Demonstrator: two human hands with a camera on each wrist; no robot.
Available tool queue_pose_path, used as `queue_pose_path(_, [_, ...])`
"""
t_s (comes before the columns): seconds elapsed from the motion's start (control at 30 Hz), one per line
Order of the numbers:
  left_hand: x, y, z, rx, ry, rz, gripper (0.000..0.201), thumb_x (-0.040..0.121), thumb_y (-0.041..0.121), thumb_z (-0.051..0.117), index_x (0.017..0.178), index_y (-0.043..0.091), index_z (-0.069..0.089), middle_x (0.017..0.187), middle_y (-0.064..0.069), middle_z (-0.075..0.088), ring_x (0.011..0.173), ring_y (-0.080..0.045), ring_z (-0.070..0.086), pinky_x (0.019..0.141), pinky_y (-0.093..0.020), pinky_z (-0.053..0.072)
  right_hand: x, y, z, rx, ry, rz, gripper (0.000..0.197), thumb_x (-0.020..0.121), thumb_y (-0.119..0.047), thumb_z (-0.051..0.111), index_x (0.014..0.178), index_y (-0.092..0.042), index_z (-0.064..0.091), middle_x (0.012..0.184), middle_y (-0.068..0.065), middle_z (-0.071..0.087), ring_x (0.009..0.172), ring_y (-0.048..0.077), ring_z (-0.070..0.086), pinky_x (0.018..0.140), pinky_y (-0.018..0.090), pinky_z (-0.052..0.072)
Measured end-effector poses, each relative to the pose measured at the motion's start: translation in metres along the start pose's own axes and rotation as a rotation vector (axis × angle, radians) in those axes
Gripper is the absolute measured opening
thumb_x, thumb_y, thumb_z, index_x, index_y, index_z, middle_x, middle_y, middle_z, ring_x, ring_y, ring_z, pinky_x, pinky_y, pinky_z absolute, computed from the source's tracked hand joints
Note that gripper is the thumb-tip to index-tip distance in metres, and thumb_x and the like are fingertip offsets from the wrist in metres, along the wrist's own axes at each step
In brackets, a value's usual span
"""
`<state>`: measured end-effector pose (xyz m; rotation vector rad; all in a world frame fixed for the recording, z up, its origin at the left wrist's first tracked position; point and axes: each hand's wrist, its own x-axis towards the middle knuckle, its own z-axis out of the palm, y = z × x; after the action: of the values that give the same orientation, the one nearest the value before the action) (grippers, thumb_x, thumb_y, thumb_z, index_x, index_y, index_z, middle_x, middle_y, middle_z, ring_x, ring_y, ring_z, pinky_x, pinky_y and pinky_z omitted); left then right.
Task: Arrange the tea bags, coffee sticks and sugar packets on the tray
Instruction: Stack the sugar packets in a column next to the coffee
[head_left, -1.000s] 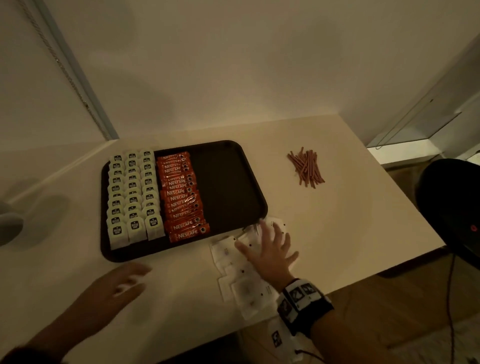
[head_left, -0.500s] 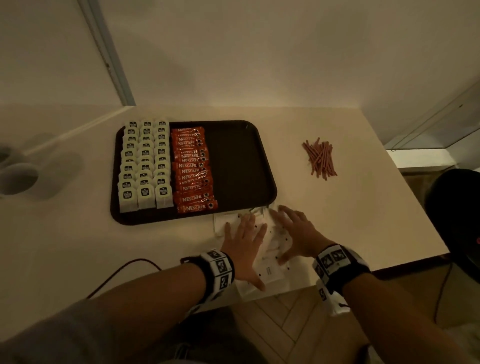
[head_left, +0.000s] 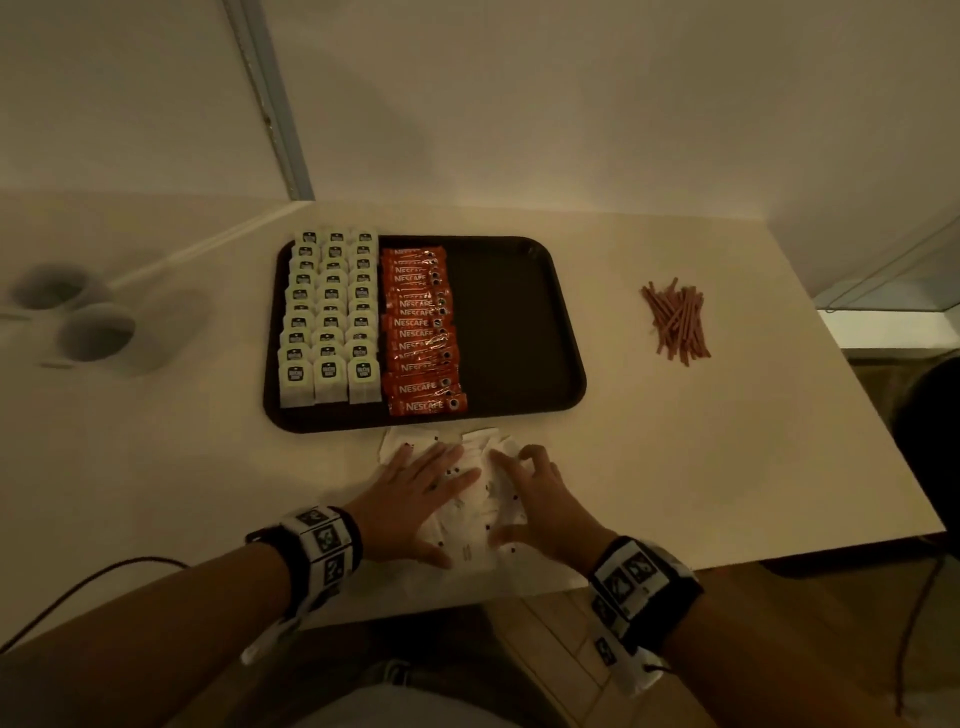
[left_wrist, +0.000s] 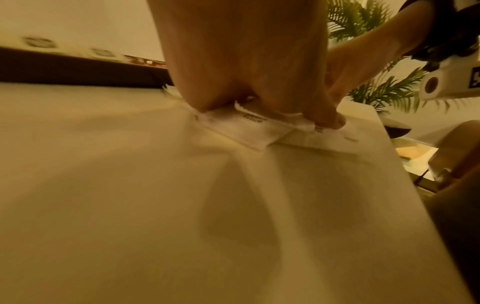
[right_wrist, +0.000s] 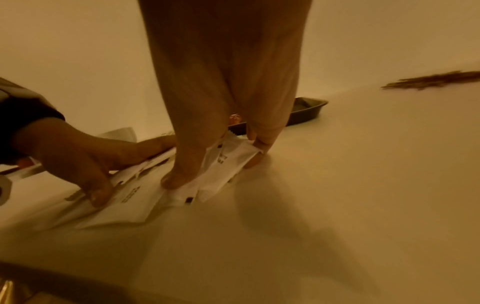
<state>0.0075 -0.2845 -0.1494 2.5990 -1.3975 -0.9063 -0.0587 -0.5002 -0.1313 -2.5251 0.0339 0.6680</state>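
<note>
1. Many sugar packets (head_left: 470, 499) lie loose on the table (head_left: 727, 467), just before the tray (head_left: 519, 332).
2. Both hands, left (head_left: 415, 499) and right (head_left: 540, 504), press on them with spread fingers, likely to gather them.
3. Tea bags (head_left: 327, 317) and coffee sticks (head_left: 421, 332) fill the tray's left; its right stays bare for sugar.

Left hand (head_left: 410, 499) flat, right hand (head_left: 540, 504) arched.
</note>
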Motion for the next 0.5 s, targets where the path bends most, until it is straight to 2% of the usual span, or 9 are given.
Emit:
queue_pose_path(0.1, [-0.022,-0.021,0.007,-0.015,0.010,-0.013,0.093,0.066,0.088,0.027,0.116,0.057,-0.045,0.146,0.011,-0.036,0.135,-0.013,-0.035,0.104,-0.035,-0.032,0.010,-0.020,0.004,0.087,-0.038,-0.029,0.104,0.064,-0.034,0.084,0.146,-0.031,0.020,0.142,-0.003,0.011,0.129,0.025,0.031,0.106,0.034,0.039])
queue_pose_path(0.17, [-0.033,-0.031,0.012,-0.030,0.034,-0.025,0.089,0.064,0.089,0.022,0.119,0.059,-0.042,0.148,0.011,-0.034,0.136,-0.012,-0.034,0.106,-0.037,-0.028,0.016,-0.027,-0.001,0.087,-0.086,-0.043,0.113,0.059,-0.030,0.087,0.147,-0.032,0.015,0.148,-0.006,0.001,0.131,0.026,0.034,0.105,0.031,0.040])
queue_pose_path(0.27, [-0.043,-0.039,0.017,-0.060,0.079,-0.030,0.085,0.065,0.091,0.019,0.122,0.062,-0.037,0.150,0.012,-0.030,0.139,-0.012,-0.030,0.107,-0.037,-0.026,0.025,-0.036,-0.009,-0.036,-0.145,-0.086,0.126,0.056,-0.028,0.089,0.148,-0.035,0.003,0.153,-0.006,-0.008,0.130,0.026,0.037,0.103,0.034,0.042])
queue_pose_path(0.37, [-0.047,-0.039,0.018,-0.108,0.097,-0.037,0.082,0.065,0.090,0.021,0.121,0.066,-0.034,0.149,0.014,-0.029,0.139,-0.011,-0.029,0.106,-0.034,-0.028,0.035,-0.046,-0.011,-0.225,-0.145,-0.123,0.125,0.056,-0.035,0.088,0.148,-0.033,0.004,0.154,-0.002,0.009,0.130,0.025,0.038,0.101,0.039,0.044])
queue_pose_path(0.43, [-0.048,-0.038,0.017,-0.116,0.104,-0.048,0.083,0.065,0.088,0.024,0.121,0.066,-0.033,0.148,0.015,-0.028,0.137,-0.009,-0.031,0.104,-0.031,-0.030,0.040,-0.051,-0.014,-0.385,-0.101,-0.144,0.120,0.055,-0.048,0.085,0.148,-0.030,0.010,0.151,-0.001,0.020,0.133,0.025,0.031,0.107,0.041,0.036])
queue_pose_path(0.5, [-0.049,-0.038,0.016,-0.115,0.112,-0.057,0.088,0.065,0.085,0.028,0.131,0.059,-0.024,0.152,0.014,-0.023,0.136,-0.008,-0.030,0.104,-0.031,-0.029,0.043,-0.052,-0.017,-0.447,-0.098,-0.137,0.112,0.056,-0.056,0.081,0.146,-0.030,0.019,0.149,0.001,0.025,0.133,0.027,0.027,0.109,0.043,0.027])
